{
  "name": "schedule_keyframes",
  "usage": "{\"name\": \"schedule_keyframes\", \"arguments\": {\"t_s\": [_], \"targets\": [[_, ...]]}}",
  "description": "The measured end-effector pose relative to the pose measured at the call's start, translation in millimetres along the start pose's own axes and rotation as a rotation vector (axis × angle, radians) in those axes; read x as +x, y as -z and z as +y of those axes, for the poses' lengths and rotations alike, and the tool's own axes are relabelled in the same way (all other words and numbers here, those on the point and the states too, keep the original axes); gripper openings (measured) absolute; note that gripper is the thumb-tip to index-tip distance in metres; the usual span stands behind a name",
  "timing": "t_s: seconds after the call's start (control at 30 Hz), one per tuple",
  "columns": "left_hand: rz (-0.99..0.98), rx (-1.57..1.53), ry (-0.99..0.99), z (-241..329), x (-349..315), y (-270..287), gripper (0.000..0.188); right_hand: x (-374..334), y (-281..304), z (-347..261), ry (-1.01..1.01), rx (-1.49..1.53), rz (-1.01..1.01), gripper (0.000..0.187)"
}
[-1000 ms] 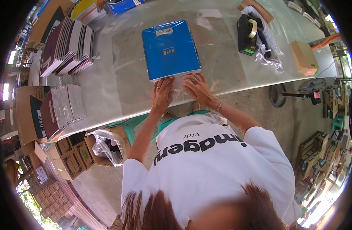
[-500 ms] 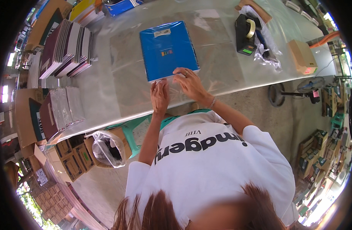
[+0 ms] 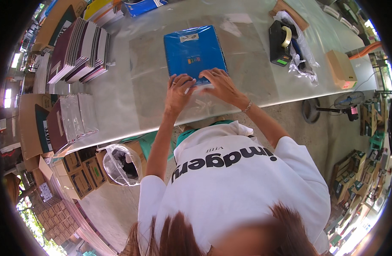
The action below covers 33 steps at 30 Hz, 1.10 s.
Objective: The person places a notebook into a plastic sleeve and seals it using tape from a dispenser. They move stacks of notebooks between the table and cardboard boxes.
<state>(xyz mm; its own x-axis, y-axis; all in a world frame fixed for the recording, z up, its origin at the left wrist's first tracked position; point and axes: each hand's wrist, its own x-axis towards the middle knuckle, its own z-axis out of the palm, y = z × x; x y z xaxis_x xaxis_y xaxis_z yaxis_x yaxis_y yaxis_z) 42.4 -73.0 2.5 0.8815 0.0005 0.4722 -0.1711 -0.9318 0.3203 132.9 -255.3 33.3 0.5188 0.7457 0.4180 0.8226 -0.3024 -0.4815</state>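
White T-shirt (image 3: 243, 179) nearest cam, bare forearms running up from it to the table edge. L hand (image 3: 179, 90): fingers bent & bunched at the near edge of the blue spiral notebook (image 3: 194, 51), only small gaps btwn them. R hand (image 3: 220, 86): fingers loosely curled, part open, tips over the same edge. Can't tell if either pinches the clear film (image 3: 206, 30), b/c the tips are partly hidden. Notebook lies flat, cover up, in front of the person; film looks shiny w/ creases nr its far end.

For a neat job, I'd say: equal pressure L & R, film snug, creases smoothed from centre outward, no bent cover corners, no snagging on the coil. Farther out on the table (image 3: 115, 98): maroon notebooks (image 3: 72, 55) stacked at L, tape dispenser (image 3: 279, 47) well off to R, blue pkg (image 3: 145, 6) at the far side.
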Motion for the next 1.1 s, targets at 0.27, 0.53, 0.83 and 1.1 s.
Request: {"name": "schedule_keyframes", "arguments": {"t_s": [0.27, 0.53, 0.83, 1.1], "targets": [[-0.012, -0.224, 0.08, 8, 4, -1, 0.013, -21, -9, 29, -0.022, -0.097, -0.065, 0.021], [0.07, -0.185, 0.314, 25, 9, -7, 0.007, -30, 41, 113, -0.405, -0.016, 0.637, 0.025], [0.17, -0.028, 0.277, 35, 18, -21, 0.009, -96, 161, 242, -1.187, 0.571, 0.624, 0.034], [0.181, 0.077, 0.314, 41, 22, -27, 0.01, -85, 136, 214, -1.082, 0.485, 0.823, 0.02]]}}
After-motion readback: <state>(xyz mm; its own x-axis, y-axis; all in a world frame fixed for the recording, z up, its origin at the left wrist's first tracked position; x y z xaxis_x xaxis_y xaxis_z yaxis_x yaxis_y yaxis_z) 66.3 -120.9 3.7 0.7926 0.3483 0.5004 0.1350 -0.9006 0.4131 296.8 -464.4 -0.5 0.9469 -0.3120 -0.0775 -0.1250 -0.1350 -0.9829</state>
